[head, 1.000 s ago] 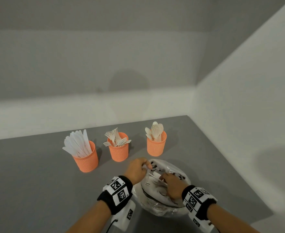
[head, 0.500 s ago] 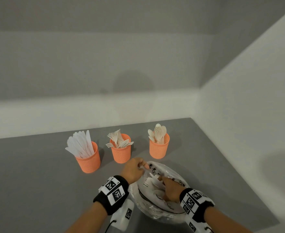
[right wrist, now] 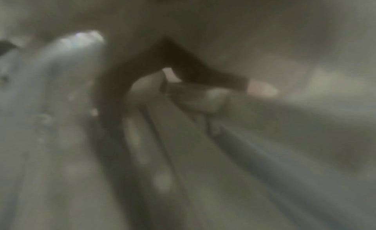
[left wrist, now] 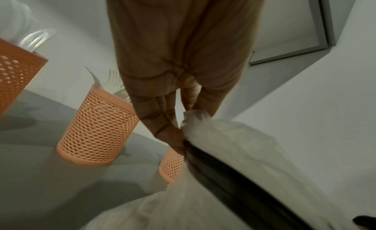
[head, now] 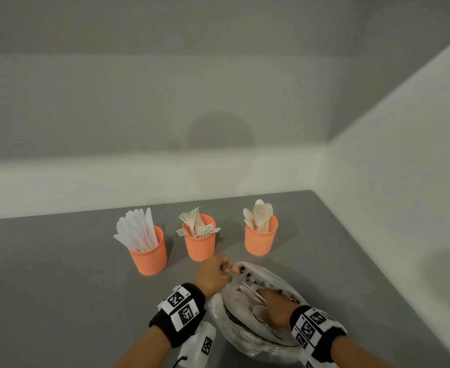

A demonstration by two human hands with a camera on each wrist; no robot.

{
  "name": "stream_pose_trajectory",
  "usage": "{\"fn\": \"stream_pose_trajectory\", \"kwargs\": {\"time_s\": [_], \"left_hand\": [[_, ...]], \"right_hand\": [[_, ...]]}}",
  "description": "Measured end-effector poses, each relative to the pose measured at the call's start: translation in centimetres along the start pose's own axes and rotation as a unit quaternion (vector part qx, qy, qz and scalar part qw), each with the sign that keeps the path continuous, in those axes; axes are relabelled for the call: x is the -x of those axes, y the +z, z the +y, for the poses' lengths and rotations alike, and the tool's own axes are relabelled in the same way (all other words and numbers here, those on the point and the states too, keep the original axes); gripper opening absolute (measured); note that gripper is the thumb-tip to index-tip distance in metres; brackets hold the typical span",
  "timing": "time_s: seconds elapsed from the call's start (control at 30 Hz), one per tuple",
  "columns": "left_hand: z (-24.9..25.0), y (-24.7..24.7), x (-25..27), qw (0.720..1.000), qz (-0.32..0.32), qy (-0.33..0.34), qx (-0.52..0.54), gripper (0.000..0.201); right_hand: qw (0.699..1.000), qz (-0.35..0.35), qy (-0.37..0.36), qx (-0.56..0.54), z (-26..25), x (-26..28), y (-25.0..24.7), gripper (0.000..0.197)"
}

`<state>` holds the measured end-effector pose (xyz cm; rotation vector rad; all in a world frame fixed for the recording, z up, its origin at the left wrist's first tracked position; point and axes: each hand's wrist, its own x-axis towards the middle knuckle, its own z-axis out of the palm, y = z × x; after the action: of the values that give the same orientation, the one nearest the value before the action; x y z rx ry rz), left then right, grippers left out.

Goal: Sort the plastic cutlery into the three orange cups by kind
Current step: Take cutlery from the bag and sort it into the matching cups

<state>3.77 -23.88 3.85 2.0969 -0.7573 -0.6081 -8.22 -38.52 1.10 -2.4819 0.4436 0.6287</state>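
Surface: a grey tabletop [head: 59, 288] that runs into a corner of pale walls at its far right.
Knife cup: an orange perforated plastic cup [head: 149, 257] stands leftmost in a row towards the far edge and holds white plastic knives [head: 137, 232], their ends fanned upward.
Fork cup: a second orange perforated cup [head: 200, 243] stands in the middle of the row and holds cream plastic forks [head: 198, 225], tines up.
Spoon cup: a third orange perforated cup [head: 260, 239] stands at the right end and holds cream plastic spoons [head: 259, 216], bowls up.
Bag: a crumpled white plastic bag with dark print [head: 245, 328] lies near the front edge, just in front of the cups, with loose cutlery [head: 250, 290] showing in its mouth.
Left hand: the left hand [head: 213, 277] pinches the bag's far rim between thumb and curled fingers [left wrist: 162, 114].
Right hand: the right hand [head: 277, 306] reaches into the bag's mouth, its fingertips among the loose cutlery; the wrist view is too blurred to tell whether the fingers grip anything.
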Motion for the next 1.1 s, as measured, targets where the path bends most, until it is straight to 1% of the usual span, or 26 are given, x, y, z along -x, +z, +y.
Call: {"fn": "stream_pose_trajectory", "kwargs": {"time_s": [0.1, 0.17, 0.27, 0.33, 0.4, 0.43, 0.5, 0.63, 0.7, 0.77, 0.83, 0.9, 0.93, 0.97, 1.0, 1.03, 1.1], "left_hand": [[0.0, -0.3, -0.1, 1.000, 0.016, -0.001, 0.004, 0.042], [0.0, -0.4, -0.2, 1.000, 0.023, -0.001, 0.009, 0.042], [0.1, -0.3, -0.2, 0.999, 0.037, 0.001, 0.019, 0.041], [0.2, -0.3, -0.1, 0.999, 0.045, 0.002, 0.024, 0.040], [0.3, -0.3, -0.1, 0.998, 0.048, 0.000, 0.029, 0.040], [0.2, -0.3, -0.1, 0.998, 0.047, 0.000, 0.031, 0.040], [0.2, -0.2, 0.0, 0.998, 0.050, 0.001, 0.033, 0.040], [0.2, 0.1, 0.3, 0.998, 0.051, 0.000, 0.028, 0.040], [0.0, 0.2, 0.5, 0.999, 0.033, 0.002, 0.020, 0.038], [-0.1, 0.2, 0.7, 1.000, 0.010, 0.005, 0.009, 0.036], [-0.4, -0.1, 0.7, 1.000, -0.006, 0.006, 0.002, 0.033], [-0.3, -0.5, 0.9, 1.000, -0.010, 0.011, -0.006, 0.023], [-0.1, -0.6, 1.1, 1.000, -0.005, 0.013, -0.008, 0.015], [0.1, -0.8, 1.2, 1.000, 0.012, 0.022, -0.008, 0.012], [0.3, -0.8, 1.3, 0.999, 0.040, 0.029, -0.003, 0.016], [0.6, -0.9, 1.4, 0.996, 0.076, 0.037, 0.016, 0.020], [1.9, -1.2, 1.9, 0.985, 0.135, 0.040, 0.100, 0.017]], "right_hand": [[0.999, 0.003, 0.001, -0.033, -0.3, 0.2, -0.6, 0.045], [0.999, 0.007, 0.004, -0.039, -0.3, 0.4, -1.1, 0.050], [0.999, 0.038, -0.010, -0.033, -0.3, 0.4, -2.0, 0.057], [0.998, 0.057, -0.026, -0.032, -0.3, 0.3, -2.4, 0.051], [0.995, 0.076, -0.047, -0.042, -0.1, 0.2, -2.6, 0.034], [0.993, 0.088, -0.054, -0.058, -0.1, 0.1, -2.6, 0.030], [0.985, 0.114, -0.063, -0.109, -0.1, 0.3, -2.6, 0.030], [0.954, 0.151, -0.113, -0.235, -0.7, 0.9, -3.0, 0.031], [0.934, 0.164, -0.120, -0.295, -1.1, 1.0, -3.3, 0.029], [0.914, 0.175, -0.125, -0.345, -1.5, 1.0, -3.7, 0.034], [0.902, 0.185, -0.131, -0.367, -1.9, 1.0, -3.9, 0.037], [0.894, 0.199, -0.140, -0.376, -2.2, 1.1, -4.1, 0.037], [0.890, 0.206, -0.142, -0.380, -2.4, 1.2, -4.2, 0.036], [0.885, 0.213, -0.143, -0.388, -2.6, 1.4, -4.3, 0.034], [0.878, 0.222, -0.142, -0.400, -2.9, 1.5, -4.5, 0.032], [0.868, 0.233, -0.144, -0.414, -3.2, 1.6, -4.8, 0.030], [0.841, 0.264, -0.152, -0.447, -4.3, 1.6, -5.8, 0.027]]}}
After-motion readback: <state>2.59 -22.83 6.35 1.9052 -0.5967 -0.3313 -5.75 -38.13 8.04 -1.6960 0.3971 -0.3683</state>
